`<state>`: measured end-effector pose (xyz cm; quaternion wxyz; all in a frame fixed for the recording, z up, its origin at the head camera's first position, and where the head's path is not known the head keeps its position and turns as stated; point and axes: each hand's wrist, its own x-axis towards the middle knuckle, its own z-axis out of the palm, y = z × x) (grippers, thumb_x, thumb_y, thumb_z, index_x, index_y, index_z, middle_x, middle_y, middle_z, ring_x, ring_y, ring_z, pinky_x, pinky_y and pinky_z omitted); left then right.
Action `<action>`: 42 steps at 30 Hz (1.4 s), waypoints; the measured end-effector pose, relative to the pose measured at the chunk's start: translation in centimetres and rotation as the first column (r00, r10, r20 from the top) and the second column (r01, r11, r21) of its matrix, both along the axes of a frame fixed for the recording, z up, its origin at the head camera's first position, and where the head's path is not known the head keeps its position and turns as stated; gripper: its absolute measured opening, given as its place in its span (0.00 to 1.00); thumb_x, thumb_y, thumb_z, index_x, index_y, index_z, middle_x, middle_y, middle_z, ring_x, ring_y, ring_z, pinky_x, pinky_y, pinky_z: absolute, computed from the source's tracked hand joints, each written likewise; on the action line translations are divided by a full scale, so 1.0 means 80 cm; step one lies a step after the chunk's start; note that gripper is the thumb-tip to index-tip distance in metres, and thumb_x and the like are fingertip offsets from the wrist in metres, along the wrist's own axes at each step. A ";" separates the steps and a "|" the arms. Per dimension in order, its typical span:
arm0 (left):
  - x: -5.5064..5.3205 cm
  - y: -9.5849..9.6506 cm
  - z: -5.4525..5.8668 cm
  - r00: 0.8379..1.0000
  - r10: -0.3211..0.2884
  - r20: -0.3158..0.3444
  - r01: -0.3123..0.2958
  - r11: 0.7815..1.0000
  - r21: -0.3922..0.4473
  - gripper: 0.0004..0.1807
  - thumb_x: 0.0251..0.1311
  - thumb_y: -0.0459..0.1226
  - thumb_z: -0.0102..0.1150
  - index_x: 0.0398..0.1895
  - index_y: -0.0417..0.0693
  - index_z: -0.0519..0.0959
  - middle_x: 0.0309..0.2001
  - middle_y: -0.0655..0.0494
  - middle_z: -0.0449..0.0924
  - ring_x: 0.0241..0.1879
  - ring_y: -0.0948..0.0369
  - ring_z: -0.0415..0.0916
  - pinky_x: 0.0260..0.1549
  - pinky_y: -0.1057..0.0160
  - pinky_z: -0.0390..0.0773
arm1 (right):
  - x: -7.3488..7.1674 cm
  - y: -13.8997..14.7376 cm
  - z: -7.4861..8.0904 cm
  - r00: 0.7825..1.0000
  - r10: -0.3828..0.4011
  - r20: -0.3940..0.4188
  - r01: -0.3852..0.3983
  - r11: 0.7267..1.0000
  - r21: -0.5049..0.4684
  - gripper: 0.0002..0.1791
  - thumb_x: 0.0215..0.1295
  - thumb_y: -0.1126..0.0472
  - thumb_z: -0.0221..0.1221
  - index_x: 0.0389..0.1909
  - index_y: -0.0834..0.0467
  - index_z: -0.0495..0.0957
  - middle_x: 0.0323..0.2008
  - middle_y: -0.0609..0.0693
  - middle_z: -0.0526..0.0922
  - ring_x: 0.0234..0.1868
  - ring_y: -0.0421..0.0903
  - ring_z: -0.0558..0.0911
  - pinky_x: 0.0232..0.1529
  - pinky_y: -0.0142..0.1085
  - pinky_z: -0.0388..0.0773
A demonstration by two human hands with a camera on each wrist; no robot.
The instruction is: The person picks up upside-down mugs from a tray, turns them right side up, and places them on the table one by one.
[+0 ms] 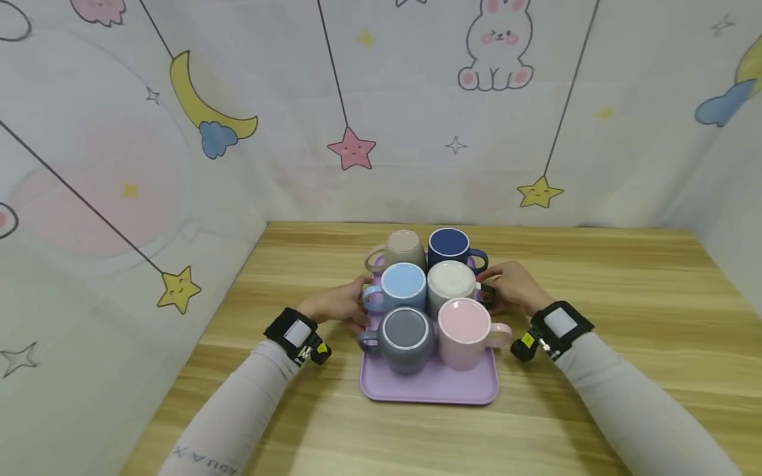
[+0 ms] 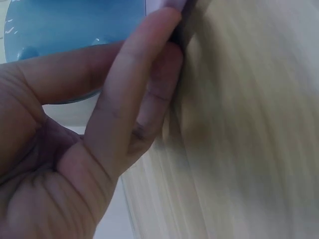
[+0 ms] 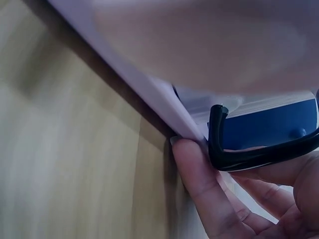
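A light purple tray (image 1: 428, 391) on the table bears several mugs in two columns. Beige (image 1: 403, 246) and navy mugs (image 1: 449, 244) stand at the back, a light blue mug (image 1: 403, 281) and a white mug (image 1: 451, 280) with a black handle in the middle, a grey mug (image 1: 407, 337) and a pink mug (image 1: 464, 320) in front. My left hand (image 1: 342, 303) grips the tray's left edge beside the light blue mug, fingertips at the rim in the left wrist view. On the opposite edge my right hand (image 1: 514, 287) holds the rim, by the black handle (image 3: 259, 157).
The wood-grain table (image 1: 625, 317) reaches past the tray on both sides and in front. Behind it hangs a pale cloth (image 1: 417, 185) printed with stars and a rabbit; more cloth closes off the left and right.
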<state>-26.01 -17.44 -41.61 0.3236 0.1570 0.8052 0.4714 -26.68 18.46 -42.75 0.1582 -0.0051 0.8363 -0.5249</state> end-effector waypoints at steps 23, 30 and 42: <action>-0.003 0.095 -0.004 0.996 -0.074 0.050 0.067 0.990 0.121 0.48 0.51 0.17 0.57 0.71 0.39 0.42 0.41 0.35 0.76 0.32 0.51 0.80 0.34 0.54 0.87 | 0.025 0.103 0.008 1.000 -0.014 0.004 0.014 0.998 0.054 0.25 0.56 0.78 0.42 0.56 0.74 0.70 0.26 0.56 0.74 0.26 0.46 0.77 0.24 0.37 0.84; -0.005 0.105 -0.006 0.996 -0.061 0.063 0.053 0.991 0.121 0.47 0.51 0.16 0.56 0.70 0.37 0.42 0.41 0.34 0.76 0.32 0.50 0.81 0.35 0.54 0.87 | 0.026 0.111 0.009 1.000 -0.026 0.008 0.025 0.997 0.070 0.24 0.58 0.78 0.43 0.57 0.73 0.70 0.28 0.57 0.74 0.26 0.46 0.77 0.25 0.37 0.84; 0.001 0.108 -0.009 0.998 -0.015 0.058 0.008 0.994 0.111 0.50 0.50 0.17 0.58 0.72 0.42 0.42 0.41 0.35 0.70 0.30 0.51 0.79 0.32 0.55 0.87 | 0.028 0.110 0.007 0.999 -0.051 0.005 0.051 0.996 0.071 0.24 0.59 0.77 0.42 0.57 0.73 0.70 0.27 0.56 0.74 0.26 0.46 0.77 0.24 0.37 0.84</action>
